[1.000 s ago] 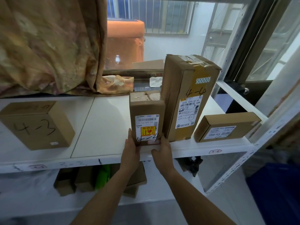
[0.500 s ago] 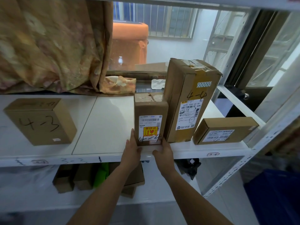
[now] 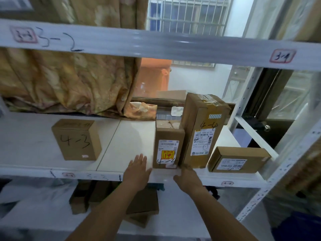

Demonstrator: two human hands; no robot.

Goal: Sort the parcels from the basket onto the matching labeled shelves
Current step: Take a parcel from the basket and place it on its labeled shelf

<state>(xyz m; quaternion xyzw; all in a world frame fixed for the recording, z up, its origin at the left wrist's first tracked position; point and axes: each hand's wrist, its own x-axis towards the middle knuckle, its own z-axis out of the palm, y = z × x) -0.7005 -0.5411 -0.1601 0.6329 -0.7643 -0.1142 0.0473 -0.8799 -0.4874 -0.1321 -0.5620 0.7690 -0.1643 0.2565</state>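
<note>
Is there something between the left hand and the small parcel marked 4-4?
Nothing visible. The left hand lies open at the shelf edge, just left of the small parcel, with only bare shelf between them. The tall parcel stands on the parcel's other side.

Parcel storage room: white metal shelving [image 3: 156, 43] with handwritten bay codes [image 3: 57, 41]; cardboard parcels [image 3: 199, 129] bearing shipping labels [image 3: 168, 150]; curtain [image 3: 69, 84], barred window [image 3: 187, 13] behind.

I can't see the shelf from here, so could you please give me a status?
Left hand open beside small parcel; right hand open below it. Parcel upright against tall box. Nothing blocking.
</note>
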